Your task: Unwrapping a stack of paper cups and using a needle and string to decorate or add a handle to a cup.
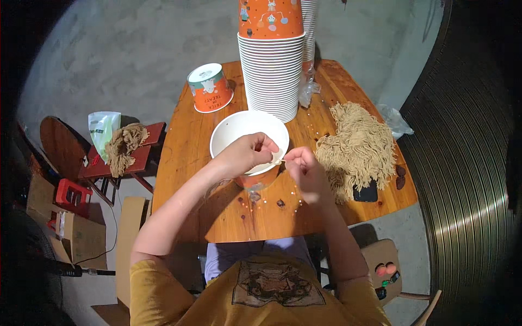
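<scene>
A white-lined paper bucket [228,130] with an orange outside stands upright near the middle of the wooden table, its mouth facing up. My left hand [251,154] reaches over the mouth, fingers pinched at the inner side of the right rim. Just outside that rim, my right hand [304,169] has thumb and forefinger pinched together. Between the two hands runs a short pale beige cord [279,161], looped or knotted at the rim; both hands grip it. The fingers partly hide where it passes the bucket wall.
Tall nested bucket stacks [272,76] rise behind the bucket. An upside-down orange bucket [211,89] stands at the far left. Right lies a heap of beige cords [361,144] over a dark phone [365,191]. White bits scatter the wooden table [185,179]. A red stool [73,196] stands left.
</scene>
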